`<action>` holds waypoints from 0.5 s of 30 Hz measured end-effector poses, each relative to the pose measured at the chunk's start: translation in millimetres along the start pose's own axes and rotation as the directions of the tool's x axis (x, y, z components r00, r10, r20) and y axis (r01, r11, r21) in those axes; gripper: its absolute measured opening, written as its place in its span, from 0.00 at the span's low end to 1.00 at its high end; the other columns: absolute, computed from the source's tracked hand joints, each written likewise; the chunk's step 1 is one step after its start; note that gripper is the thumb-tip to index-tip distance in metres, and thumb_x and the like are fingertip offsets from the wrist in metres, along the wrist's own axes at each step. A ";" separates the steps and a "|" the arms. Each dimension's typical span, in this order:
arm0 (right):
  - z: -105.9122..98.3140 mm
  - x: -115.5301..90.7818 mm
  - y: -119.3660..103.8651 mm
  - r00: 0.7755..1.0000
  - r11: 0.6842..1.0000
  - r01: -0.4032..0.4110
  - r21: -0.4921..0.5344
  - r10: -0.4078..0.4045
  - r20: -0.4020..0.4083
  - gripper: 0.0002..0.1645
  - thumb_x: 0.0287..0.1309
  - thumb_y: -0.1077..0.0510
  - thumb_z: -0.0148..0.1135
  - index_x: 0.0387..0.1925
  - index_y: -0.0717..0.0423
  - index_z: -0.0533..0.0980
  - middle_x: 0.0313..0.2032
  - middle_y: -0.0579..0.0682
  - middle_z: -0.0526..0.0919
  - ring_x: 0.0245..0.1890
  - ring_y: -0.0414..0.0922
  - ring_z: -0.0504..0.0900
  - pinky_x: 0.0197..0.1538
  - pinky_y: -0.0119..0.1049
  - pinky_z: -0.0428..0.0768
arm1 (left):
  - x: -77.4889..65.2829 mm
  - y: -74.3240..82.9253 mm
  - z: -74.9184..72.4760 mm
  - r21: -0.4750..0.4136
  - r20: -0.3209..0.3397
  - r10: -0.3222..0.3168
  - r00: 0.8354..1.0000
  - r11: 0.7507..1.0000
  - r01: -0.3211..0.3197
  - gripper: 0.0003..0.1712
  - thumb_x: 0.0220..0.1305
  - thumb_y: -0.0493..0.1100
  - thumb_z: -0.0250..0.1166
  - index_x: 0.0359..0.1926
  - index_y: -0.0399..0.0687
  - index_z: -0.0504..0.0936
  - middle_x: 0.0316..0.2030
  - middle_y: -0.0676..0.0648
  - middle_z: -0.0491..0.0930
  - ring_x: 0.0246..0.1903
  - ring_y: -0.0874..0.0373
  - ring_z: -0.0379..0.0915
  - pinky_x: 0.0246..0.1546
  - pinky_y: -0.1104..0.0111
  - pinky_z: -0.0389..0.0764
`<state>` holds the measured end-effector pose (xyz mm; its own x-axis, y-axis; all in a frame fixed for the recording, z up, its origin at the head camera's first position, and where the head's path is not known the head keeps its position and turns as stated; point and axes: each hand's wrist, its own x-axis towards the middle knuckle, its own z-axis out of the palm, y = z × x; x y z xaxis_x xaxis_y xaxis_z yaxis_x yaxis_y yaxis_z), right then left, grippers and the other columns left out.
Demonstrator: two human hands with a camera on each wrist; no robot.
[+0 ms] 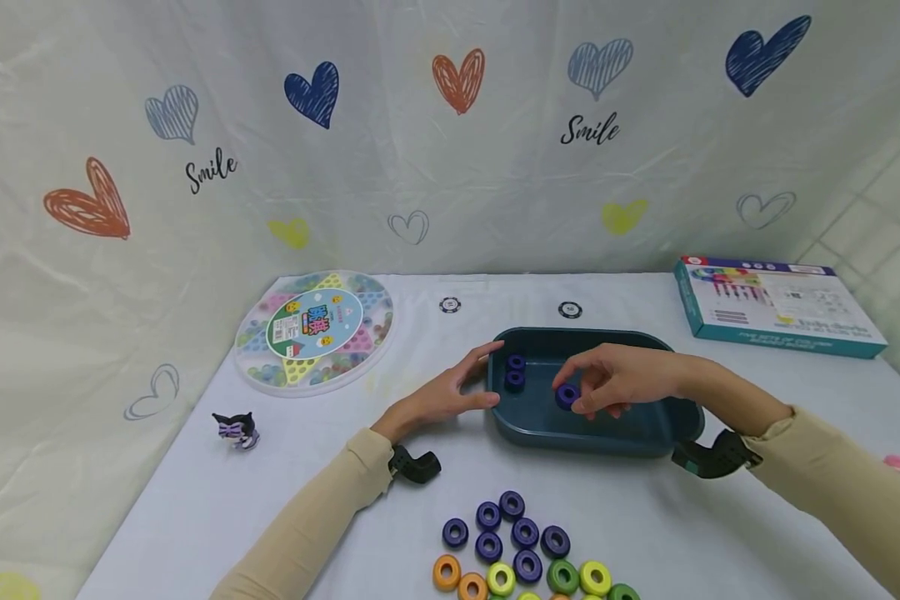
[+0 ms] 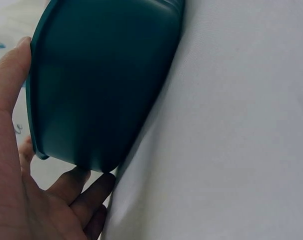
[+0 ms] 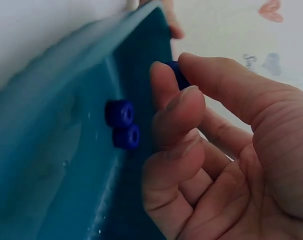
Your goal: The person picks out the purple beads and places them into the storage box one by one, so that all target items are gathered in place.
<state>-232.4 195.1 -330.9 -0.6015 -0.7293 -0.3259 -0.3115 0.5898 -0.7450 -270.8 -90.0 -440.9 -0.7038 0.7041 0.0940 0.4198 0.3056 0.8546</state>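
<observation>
The right hand (image 1: 617,375) pinched a small purple ring-shaped bead (image 1: 562,399) between thumb and forefinger, over the interior of a dark teal, rounded rectangular tray (image 1: 592,440); whether the bead touched the tray's floor was hard to tell. Two matching purple beads (image 1: 514,382) sat touching each other near the tray's left end. The left hand (image 1: 442,396) rested against that end, fingers spread and relaxed. Nearer the person, loose purple rings (image 1: 488,559), orange rings (image 1: 446,587), yellow rings (image 1: 491,579) and green rings (image 1: 562,564) lay clustered on the white-covered worktop (image 1: 615,508).
</observation>
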 end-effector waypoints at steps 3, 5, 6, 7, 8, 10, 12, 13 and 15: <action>-4.8 15.3 2.2 1.000 1.000 -0.022 -0.015 0.022 -0.002 0.25 0.56 0.52 0.60 0.53 0.59 0.69 0.25 0.52 0.80 0.18 0.43 0.72 0.24 0.34 0.74 | -0.9 -1.1 -0.4 -0.007 -0.001 -0.007 1.000 1.000 0.007 0.47 0.49 0.73 0.55 0.67 0.78 0.44 0.66 0.61 0.51 0.64 0.63 0.49 0.60 0.51 0.52; -6.7 25.2 4.7 0.999 0.999 -0.032 -0.031 0.032 0.002 0.25 0.56 0.52 0.60 0.53 0.59 0.69 0.25 0.52 0.80 0.18 0.43 0.72 0.24 0.35 0.74 | -1.1 -1.6 -0.4 -0.006 0.002 -0.011 1.000 1.000 0.011 0.46 0.49 0.74 0.55 0.67 0.78 0.44 0.66 0.60 0.51 0.64 0.63 0.49 0.60 0.51 0.52; -7.3 29.6 5.9 0.999 0.999 -0.038 -0.037 0.038 0.005 0.25 0.56 0.52 0.60 0.53 0.60 0.69 0.24 0.51 0.80 0.17 0.43 0.72 0.24 0.35 0.74 | -1.2 -1.6 -0.5 -0.005 0.004 -0.012 1.000 1.000 0.012 0.46 0.49 0.74 0.54 0.67 0.78 0.44 0.66 0.60 0.51 0.64 0.63 0.49 0.60 0.51 0.51; -7.7 34.1 7.4 0.999 0.998 -0.045 -0.045 0.046 0.010 0.25 0.56 0.53 0.60 0.52 0.59 0.70 0.24 0.51 0.80 0.17 0.43 0.73 0.24 0.35 0.74 | -1.4 -1.3 -0.6 -0.005 0.006 -0.015 1.000 1.000 0.015 0.46 0.49 0.74 0.54 0.67 0.78 0.44 0.66 0.59 0.51 0.64 0.63 0.49 0.60 0.51 0.51; -7.9 38.4 8.6 0.999 0.997 -0.051 -0.053 0.052 0.017 0.24 0.56 0.53 0.60 0.52 0.59 0.70 0.24 0.50 0.80 0.17 0.43 0.73 0.24 0.35 0.74 | -1.5 -0.7 -0.8 -0.006 0.009 -0.017 1.000 1.000 0.017 0.46 0.49 0.73 0.54 0.67 0.78 0.44 0.66 0.58 0.51 0.64 0.63 0.49 0.60 0.51 0.51; -8.0 46.3 10.8 0.997 0.995 -0.072 -0.064 0.074 0.029 0.23 0.55 0.53 0.61 0.51 0.58 0.70 0.24 0.50 0.81 0.17 0.43 0.74 0.24 0.35 0.74 | -2.9 4.0 -1.7 -0.007 0.016 -0.013 1.000 1.000 0.014 0.46 0.50 0.72 0.55 0.67 0.75 0.44 0.66 0.55 0.51 0.64 0.62 0.49 0.60 0.51 0.52; -8.2 52.8 12.3 0.993 0.993 -0.103 -0.063 0.106 0.046 0.22 0.54 0.54 0.62 0.50 0.56 0.71 0.24 0.49 0.81 0.17 0.43 0.75 0.24 0.35 0.74 | -5.2 11.6 -3.7 -0.011 0.021 -0.009 1.000 1.000 0.009 0.46 0.52 0.70 0.55 0.68 0.71 0.45 0.66 0.52 0.52 0.64 0.61 0.50 0.60 0.51 0.52; -8.3 55.9 13.1 0.991 0.991 -0.119 -0.062 0.123 0.059 0.21 0.54 0.54 0.62 0.50 0.55 0.71 0.25 0.49 0.82 0.17 0.43 0.75 0.24 0.34 0.74 | -6.1 15.3 -4.4 -0.012 0.025 -0.007 1.000 1.000 0.007 0.46 0.53 0.69 0.56 0.68 0.69 0.45 0.66 0.50 0.53 0.64 0.60 0.50 0.60 0.51 0.53; -8.6 60.9 14.2 0.984 0.987 -0.149 -0.054 0.153 0.091 0.21 0.54 0.54 0.62 0.49 0.54 0.71 0.25 0.50 0.82 0.18 0.43 0.76 0.24 0.34 0.74 | -8.3 23.1 -6.3 -0.009 0.035 -0.002 0.999 1.000 0.002 0.46 0.54 0.67 0.56 0.69 0.65 0.45 0.66 0.47 0.53 0.64 0.60 0.50 0.60 0.52 0.53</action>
<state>-279.8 162.0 -356.4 -0.5726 -0.6588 -0.4880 -0.2574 0.7096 -0.6559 -258.9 -92.8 -418.7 -0.6844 0.7254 0.0742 0.4131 0.3019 0.8592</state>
